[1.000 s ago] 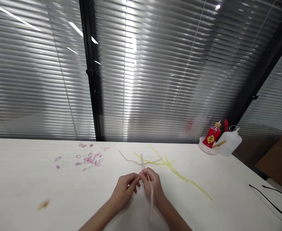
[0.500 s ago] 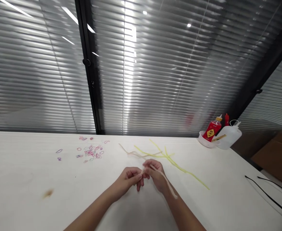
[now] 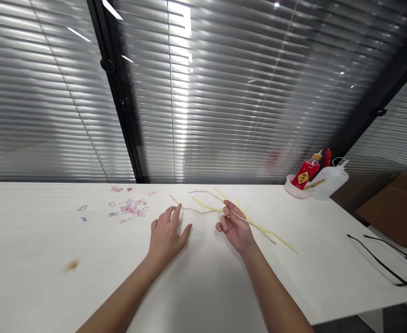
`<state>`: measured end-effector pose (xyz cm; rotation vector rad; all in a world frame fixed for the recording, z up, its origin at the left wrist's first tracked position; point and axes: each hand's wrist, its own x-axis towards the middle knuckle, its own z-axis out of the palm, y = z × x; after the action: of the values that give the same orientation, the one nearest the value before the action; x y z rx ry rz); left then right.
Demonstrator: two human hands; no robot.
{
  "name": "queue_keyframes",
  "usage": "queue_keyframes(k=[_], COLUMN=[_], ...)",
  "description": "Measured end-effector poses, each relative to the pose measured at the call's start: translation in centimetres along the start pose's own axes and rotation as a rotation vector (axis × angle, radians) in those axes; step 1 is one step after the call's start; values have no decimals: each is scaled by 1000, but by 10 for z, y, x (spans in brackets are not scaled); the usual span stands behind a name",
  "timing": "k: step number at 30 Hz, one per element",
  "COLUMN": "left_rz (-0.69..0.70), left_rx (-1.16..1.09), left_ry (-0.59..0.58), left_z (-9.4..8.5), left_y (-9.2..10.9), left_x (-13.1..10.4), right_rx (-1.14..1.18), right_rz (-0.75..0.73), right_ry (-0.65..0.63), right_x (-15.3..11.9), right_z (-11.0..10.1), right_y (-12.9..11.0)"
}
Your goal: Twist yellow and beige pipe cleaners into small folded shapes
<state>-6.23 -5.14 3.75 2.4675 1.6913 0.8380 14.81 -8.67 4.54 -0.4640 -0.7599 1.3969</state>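
Note:
My left hand (image 3: 167, 233) is spread over the white table, its fingertips near the left end of a pale beige strip (image 3: 200, 212) that lies on the surface. Nothing shows in its grasp. Raised a little to the right, my right hand (image 3: 236, 226) pinches another beige strip (image 3: 261, 231) between thumb and finger; one end reaches up and left, the other down and right. Behind and beside that hand, several yellow strips (image 3: 280, 242) lie crossed on the table, partly hidden by the fingers.
Colourful small loops (image 3: 130, 209) lie scattered at the left. At the back right, a dish (image 3: 290, 188) stands by a red bottle (image 3: 305, 173) and a white squeeze bottle (image 3: 331, 181). Black-framed glasses (image 3: 377, 259) rest near the right edge, beside a cardboard box (image 3: 397, 212).
My hands have parted. The left has opened and moved left and up; the right has turned upward with a beige strip pinched in it. The camera view has shifted slightly.

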Motion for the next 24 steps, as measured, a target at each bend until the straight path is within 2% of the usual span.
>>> queue_keyframes(k=[2,6,9,17,24], left_rz=[-55,-270,-356,-481,-516], left_rx=[-278,-845,-1105,-1227,-1248], left_ry=[11,-4,19,113,111], left_z=[-1,-4,-9,-16,-13], left_y=[1,3,5,8,6], left_x=[2,8,11,12,12], right_rx=[11,38,49,47,107], right_rz=[26,64,80,142,162], right_ry=[-38,-81,-95,-149,-138], right_x=[-2,-3,-3,-3,-4], right_z=[1,3,3,2,4], right_y=[0,1,3,6,2])
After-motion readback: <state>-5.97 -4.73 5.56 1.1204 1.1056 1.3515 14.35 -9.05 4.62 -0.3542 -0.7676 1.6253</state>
